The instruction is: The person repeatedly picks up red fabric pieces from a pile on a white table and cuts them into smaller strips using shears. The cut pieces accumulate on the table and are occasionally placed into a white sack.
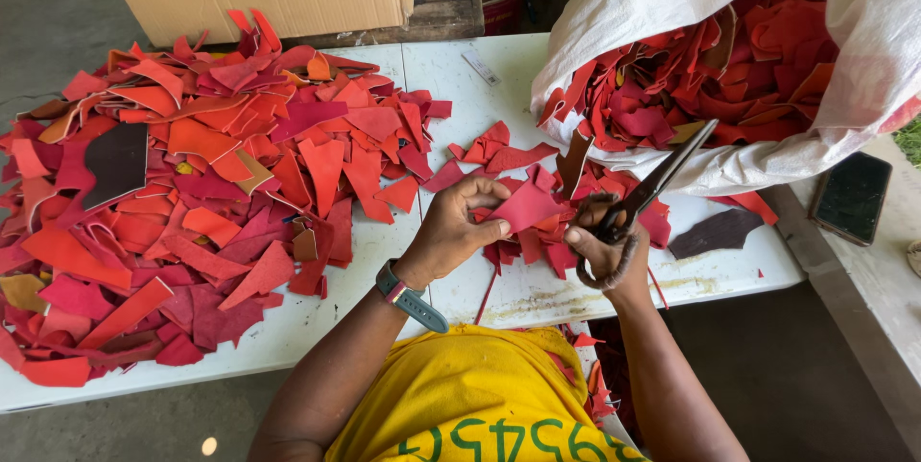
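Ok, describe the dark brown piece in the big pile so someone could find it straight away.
Start at the white table and go to the big heap of red and orange scraps covering its left half. Near the heap's left edge lies the dark brown piece: flat, roughly rectangular, and the only near-black scrap among them.

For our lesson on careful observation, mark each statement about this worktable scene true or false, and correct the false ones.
1. The left hand holds a pinkish-red leather scrap. True.
2. The right hand grips a hammer. False: it grips dark metal scissors.
3. The white woven sack holds blue scraps. False: they are red and orange.
4. A large heap of red and orange offcuts lies on the white table beside the left hand. True.
5. A dark phone lies inside the sack. False: it lies on a surface beside the table.
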